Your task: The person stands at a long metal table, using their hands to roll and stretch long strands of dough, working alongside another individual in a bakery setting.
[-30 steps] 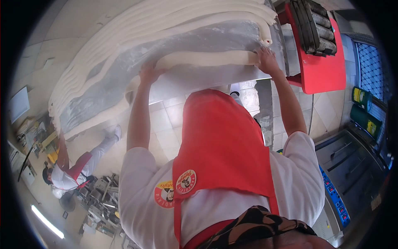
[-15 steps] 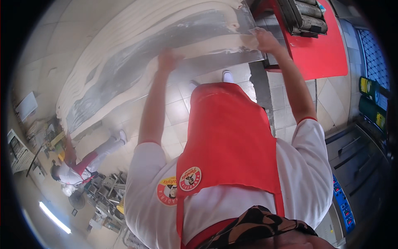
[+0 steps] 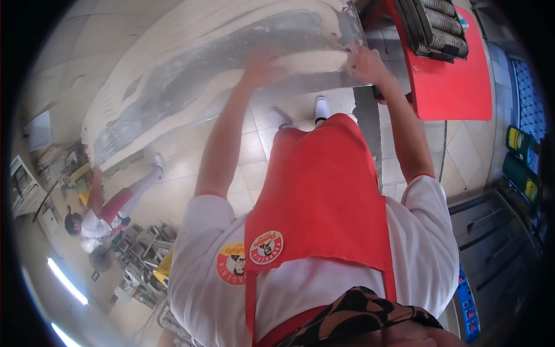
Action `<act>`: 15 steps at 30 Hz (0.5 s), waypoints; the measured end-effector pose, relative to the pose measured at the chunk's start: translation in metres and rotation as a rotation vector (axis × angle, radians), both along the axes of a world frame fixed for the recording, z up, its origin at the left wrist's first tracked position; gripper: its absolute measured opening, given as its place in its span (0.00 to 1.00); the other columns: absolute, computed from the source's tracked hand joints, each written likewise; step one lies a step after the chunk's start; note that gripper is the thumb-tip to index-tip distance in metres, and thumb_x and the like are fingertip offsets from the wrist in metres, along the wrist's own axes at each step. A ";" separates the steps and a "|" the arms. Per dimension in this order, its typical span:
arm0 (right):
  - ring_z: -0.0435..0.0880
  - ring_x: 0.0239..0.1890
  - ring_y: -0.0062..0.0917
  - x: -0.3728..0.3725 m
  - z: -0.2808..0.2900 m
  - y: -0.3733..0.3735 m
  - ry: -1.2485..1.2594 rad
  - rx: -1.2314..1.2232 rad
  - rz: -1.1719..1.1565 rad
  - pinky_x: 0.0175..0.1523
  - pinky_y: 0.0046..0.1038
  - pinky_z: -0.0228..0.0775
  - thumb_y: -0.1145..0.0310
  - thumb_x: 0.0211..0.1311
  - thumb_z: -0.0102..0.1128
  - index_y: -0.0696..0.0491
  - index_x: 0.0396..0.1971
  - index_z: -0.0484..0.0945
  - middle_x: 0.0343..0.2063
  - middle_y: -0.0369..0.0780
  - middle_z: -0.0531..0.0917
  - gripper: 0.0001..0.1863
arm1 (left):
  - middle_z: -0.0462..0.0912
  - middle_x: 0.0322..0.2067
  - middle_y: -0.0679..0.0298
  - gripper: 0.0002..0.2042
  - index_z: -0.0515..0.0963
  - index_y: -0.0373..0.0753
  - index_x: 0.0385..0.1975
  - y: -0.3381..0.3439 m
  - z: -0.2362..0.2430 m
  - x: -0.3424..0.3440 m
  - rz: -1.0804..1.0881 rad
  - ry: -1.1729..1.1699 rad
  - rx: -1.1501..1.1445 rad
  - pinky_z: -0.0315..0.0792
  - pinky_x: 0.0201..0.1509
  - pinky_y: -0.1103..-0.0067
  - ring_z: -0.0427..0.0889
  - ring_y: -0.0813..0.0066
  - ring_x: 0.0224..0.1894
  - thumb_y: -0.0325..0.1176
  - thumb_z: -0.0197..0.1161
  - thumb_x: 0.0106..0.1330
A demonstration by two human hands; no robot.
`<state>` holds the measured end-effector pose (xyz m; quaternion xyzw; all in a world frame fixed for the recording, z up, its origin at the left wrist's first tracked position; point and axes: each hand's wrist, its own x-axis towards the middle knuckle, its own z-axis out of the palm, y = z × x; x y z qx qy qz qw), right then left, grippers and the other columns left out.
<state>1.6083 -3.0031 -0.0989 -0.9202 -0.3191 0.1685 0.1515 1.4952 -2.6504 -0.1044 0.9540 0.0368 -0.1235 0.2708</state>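
Long, pale, smooth rope of soft dough, lying along the near side of a grey metal table with whitish smears on its top. The step in hand appears to be shaping or straightening this rope along its length; the next move would call for light, even pressure from both hands, lest the dough thin in one place or slip over the near edge.

The right hand is at the rope's right end, fingers bent and touching it; whether they close around the dough or merely press on it, one cannot tell. The left hand lies over the rope further along, apart from the right; motion blurs its fingers, so its opening cannot be judged.

Beyond, more pale dough ropes lie side by side along the table's far side. At the rope's distant left end, a co-worker in white reaches toward the table. To the right, dark ridged metal pans rest on a bright red flat-topped stand.
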 end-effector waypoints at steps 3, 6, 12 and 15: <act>0.74 0.66 0.37 -0.044 -0.030 0.000 -0.269 0.076 0.062 0.64 0.58 0.62 0.54 0.58 0.67 0.44 0.67 0.67 0.62 0.40 0.76 0.36 | 0.84 0.51 0.52 0.33 0.77 0.41 0.54 -0.016 -0.040 -0.035 0.017 -0.045 0.045 0.76 0.55 0.64 0.82 0.49 0.54 0.60 0.72 0.57; 0.68 0.69 0.38 -0.058 -0.061 -0.001 -0.437 0.093 0.118 0.72 0.56 0.55 0.49 0.63 0.64 0.41 0.72 0.63 0.65 0.38 0.72 0.39 | 0.83 0.53 0.52 0.31 0.77 0.41 0.54 -0.049 -0.053 -0.058 -0.044 -0.322 0.302 0.77 0.56 0.63 0.81 0.49 0.56 0.59 0.71 0.59; 0.74 0.61 0.39 0.034 -0.059 0.023 -0.477 -0.035 0.051 0.66 0.47 0.64 0.56 0.64 0.65 0.49 0.63 0.71 0.57 0.41 0.77 0.29 | 0.81 0.56 0.50 0.32 0.76 0.41 0.58 -0.022 -0.042 0.040 0.260 0.017 0.022 0.73 0.62 0.62 0.80 0.50 0.59 0.56 0.71 0.61; 0.74 0.64 0.39 0.047 -0.039 0.019 -0.322 -0.077 0.179 0.68 0.42 0.64 0.61 0.62 0.65 0.49 0.64 0.70 0.59 0.42 0.77 0.30 | 0.81 0.56 0.48 0.32 0.76 0.40 0.58 0.003 -0.044 0.044 0.074 -0.048 0.102 0.72 0.62 0.62 0.80 0.50 0.58 0.55 0.73 0.60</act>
